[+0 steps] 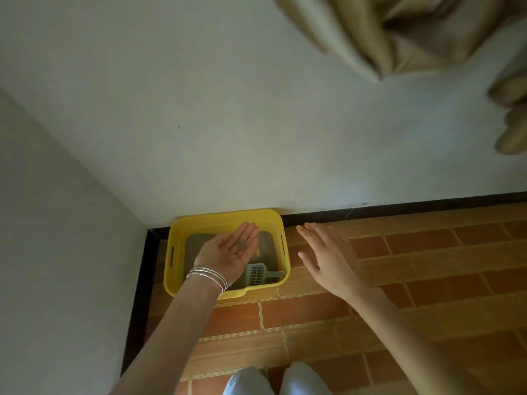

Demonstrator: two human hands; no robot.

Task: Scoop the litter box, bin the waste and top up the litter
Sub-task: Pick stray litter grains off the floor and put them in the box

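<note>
A yellow plastic litter box (pixel 182 232) sits on the floor in the corner against the wall, with grey litter (pixel 196 243) inside. A grey slotted scoop (pixel 258 273) lies in its near right corner. My left hand (pixel 228 255) hovers palm up over the box, fingers straight, with a few small grey litter pellets (pixel 241 245) on the palm. Silver bangles ring that wrist. My right hand (pixel 328 258) is spread flat, palm down, above the tiles just right of the box, holding nothing.
White walls meet in a corner at the left, edged by a dark skirting (pixel 399 208). Orange-brown brick-pattern tiles (pixel 427 280) cover the floor to the right. Beige curtain fabric (pixel 399 32) hangs at the top right. My knees (pixel 273 380) show at the bottom.
</note>
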